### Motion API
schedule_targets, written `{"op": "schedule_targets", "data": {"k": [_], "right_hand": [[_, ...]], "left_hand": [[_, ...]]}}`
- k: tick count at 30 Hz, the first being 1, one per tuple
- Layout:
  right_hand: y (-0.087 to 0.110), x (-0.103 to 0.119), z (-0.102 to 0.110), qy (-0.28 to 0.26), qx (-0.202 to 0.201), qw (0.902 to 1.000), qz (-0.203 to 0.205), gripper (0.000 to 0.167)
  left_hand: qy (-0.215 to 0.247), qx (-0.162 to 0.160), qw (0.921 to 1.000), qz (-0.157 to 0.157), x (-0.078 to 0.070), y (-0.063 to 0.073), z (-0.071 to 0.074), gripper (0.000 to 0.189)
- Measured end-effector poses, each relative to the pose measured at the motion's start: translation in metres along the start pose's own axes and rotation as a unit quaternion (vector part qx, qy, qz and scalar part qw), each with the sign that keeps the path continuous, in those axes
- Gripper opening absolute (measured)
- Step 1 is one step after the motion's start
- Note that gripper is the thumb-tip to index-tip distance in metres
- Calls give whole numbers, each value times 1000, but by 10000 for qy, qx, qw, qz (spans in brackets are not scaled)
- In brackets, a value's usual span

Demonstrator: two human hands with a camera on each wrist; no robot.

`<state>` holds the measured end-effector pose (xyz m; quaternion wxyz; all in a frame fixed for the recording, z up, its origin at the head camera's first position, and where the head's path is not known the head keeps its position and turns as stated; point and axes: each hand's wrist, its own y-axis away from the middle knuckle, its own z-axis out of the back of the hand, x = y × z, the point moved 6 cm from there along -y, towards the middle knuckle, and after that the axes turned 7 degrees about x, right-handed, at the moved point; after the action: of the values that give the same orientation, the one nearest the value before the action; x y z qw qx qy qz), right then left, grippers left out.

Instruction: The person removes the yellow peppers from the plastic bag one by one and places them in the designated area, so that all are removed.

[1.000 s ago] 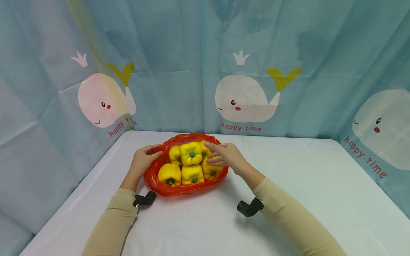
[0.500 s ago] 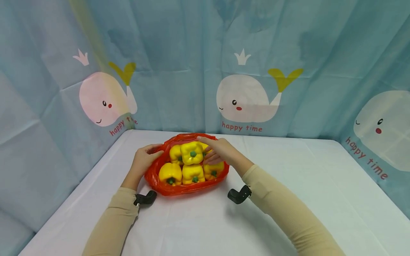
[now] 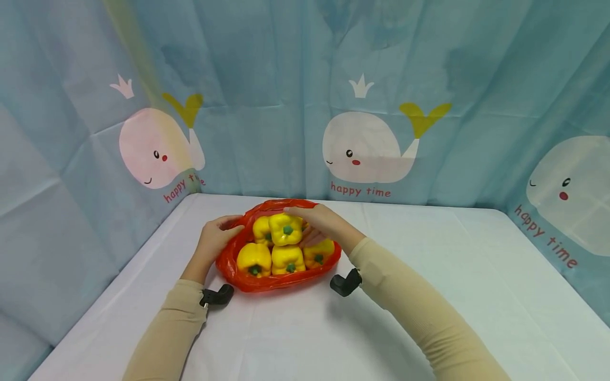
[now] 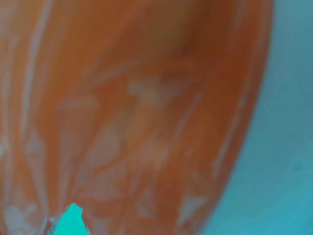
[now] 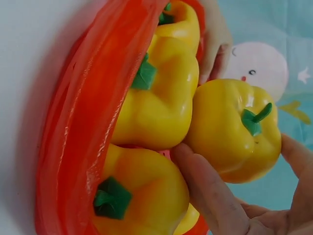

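Note:
A red plastic bag [image 3: 257, 284] lies with its mouth rolled open, holding several yellow bell peppers with green stems. My left hand [image 3: 211, 243] pinches the bag's left rim between thumb and fingers. At the bag's right side my right hand [image 3: 329, 221] reaches in over the opening. In the right wrist view its thumb and fingers lie on opposite sides of the topmost bell pepper [image 5: 222, 129], which sits against the others. Another bell pepper [image 5: 161, 95] shows beside it. Only the bag's wrinkled red side [image 4: 146, 122] fills the left wrist view, hiding the left hand.
A white cloth covers the table [image 3: 457, 275]. Behind and beside it hangs a light blue curtain [image 3: 267, 106] with printed whales. Each wrist carries a small black mount, the right one [image 3: 346, 283] close to the bag's front right.
My right hand has moved left across the bag and closed in around the topmost bell pepper. The left hand and the bag stay nearly in place.

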<state>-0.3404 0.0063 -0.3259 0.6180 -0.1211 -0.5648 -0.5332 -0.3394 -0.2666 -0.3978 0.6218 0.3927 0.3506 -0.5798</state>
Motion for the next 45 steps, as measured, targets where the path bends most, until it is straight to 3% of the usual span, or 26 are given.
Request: {"op": "schedule_targets", "data": {"k": [10, 23, 34, 45], "right_hand": [[-3, 0, 2, -682, 218, 9965, -432, 71], [12, -7, 14, -1465, 262, 9888, -111, 64], [48, -22, 53, -1764, -11, 9836, 389, 64], [68, -46, 88, -1731, -311, 9835, 419, 63]], "left_hand": [[-70, 46, 10000, -48, -3, -4, -4, 52], [83, 19, 9997, -209, -4, -3, -6, 53], [392, -212, 9983, -378, 6, -2, 0, 60], [376, -245, 9983, -368, 10, -1, 3, 60]]}}
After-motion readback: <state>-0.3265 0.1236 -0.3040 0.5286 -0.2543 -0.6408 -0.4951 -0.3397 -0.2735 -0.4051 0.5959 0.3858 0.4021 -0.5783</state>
